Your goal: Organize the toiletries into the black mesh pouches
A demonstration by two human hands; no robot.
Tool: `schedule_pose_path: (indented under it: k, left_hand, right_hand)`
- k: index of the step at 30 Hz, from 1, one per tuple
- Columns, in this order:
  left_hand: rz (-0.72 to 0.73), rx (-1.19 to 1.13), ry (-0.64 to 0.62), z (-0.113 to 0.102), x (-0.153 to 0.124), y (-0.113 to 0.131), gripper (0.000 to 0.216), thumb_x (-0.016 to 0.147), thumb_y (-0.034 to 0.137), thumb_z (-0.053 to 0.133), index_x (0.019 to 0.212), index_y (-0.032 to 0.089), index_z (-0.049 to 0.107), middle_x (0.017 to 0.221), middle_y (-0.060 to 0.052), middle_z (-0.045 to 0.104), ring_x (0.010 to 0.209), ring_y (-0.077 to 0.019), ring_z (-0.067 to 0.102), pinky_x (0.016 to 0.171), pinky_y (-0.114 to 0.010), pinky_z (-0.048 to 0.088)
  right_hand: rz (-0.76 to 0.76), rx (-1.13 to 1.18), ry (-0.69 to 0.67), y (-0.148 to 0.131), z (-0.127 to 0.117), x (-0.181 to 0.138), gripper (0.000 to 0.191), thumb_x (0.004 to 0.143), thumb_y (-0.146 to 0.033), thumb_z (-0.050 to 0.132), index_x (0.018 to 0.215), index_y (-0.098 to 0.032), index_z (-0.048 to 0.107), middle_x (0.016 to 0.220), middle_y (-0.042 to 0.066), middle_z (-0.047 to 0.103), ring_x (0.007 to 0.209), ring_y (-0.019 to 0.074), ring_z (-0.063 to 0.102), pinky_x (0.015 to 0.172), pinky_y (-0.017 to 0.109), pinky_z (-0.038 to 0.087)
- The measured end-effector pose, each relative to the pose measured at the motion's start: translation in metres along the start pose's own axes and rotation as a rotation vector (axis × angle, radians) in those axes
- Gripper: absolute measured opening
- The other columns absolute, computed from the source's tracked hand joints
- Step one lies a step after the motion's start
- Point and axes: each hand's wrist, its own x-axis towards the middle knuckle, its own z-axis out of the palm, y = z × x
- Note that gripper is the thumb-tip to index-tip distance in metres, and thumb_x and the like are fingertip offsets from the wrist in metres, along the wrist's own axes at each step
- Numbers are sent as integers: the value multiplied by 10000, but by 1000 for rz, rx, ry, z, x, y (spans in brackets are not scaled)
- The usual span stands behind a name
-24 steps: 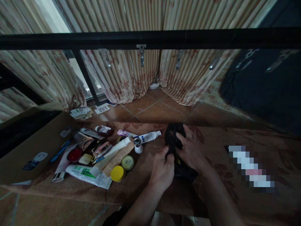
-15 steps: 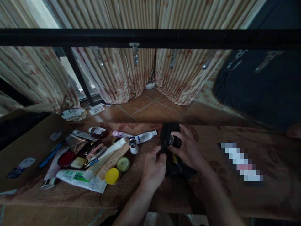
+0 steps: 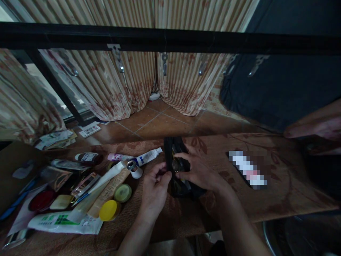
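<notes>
Where the black pouch (image 3: 183, 188) lies: on the brown patterned cloth (image 3: 282, 192), between the two hands and touched by both; it is right of the left fingers and under the right ones.
Pouch's long axis: near to far, the near end slanting a little to the right.
Nearer hand: neither by much; the left hand (image 3: 156, 185) is at the pouch's left edge, while the right hand (image 3: 198, 169) comes in from the right, over the opening.
Left fingers: curled nearly closed, thumb along the rim, with the pouch's left edge between them.
Right fingers: index and thumb parted about halfway, one on either side of a dark round item (image 3: 175, 165) in the opening; the light is dim, so I cannot tell whether they grip it or only rest around it.
Left of the pouch: a white tube (image 3: 150, 156) and a silver-topped bottle (image 3: 135, 170), with a yellow-lidded jar (image 3: 109, 210) nearer.
Right of the pouch: a flat dark-edged object (image 3: 243, 167), its face pixelated; farther right, another person's arm (image 3: 317, 122).
</notes>
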Motion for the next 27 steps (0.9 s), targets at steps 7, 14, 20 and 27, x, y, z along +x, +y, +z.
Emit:
schedule_pose_path:
  k: [7, 14, 20, 27]
  left_hand:
    - [-99, -108, 30, 5, -4, 0, 302, 766, 360, 689, 977, 143, 687, 783, -8, 682, 663, -123, 605, 637, -230, 469]
    - [-51, 29, -29, 7, -3, -8, 246, 679, 358, 756, 783, 165, 643, 651, 29, 601, 586, -114, 526, 564, -222, 400]
    - [-125, -104, -36, 8, -6, -5, 94, 685, 257, 690, 707, 166, 685, 615, 30, 594, 592, -105, 500, 590, -215, 386]
    - [-200, -171, -54, 7, -7, 0, 192, 709, 324, 705, 684, 139, 661, 619, 11, 608, 568, -91, 513, 578, -204, 392]
  right_hand:
    - [92, 30, 122, 21, -6, -6, 438, 786, -353, 717, 1211, -280, 641, 1448, 100, 442, 1368, 278, 413, 1112, 469, 339]
    - [16, 76, 114, 8, 3, -13, 416, 788, -372, 722, 1194, -311, 657, 1453, 70, 438, 1355, 262, 437, 1104, 441, 363]
    - [57, -13, 279, 5, 16, -7, 282, 830, -379, 676, 1083, -261, 723, 1401, 115, 481, 1316, 296, 466, 1089, 479, 373]
    - [78, 6, 278, 8, 16, -6, 294, 834, -354, 651, 1096, -233, 711, 1373, 120, 519, 1253, 275, 535, 1048, 434, 424]
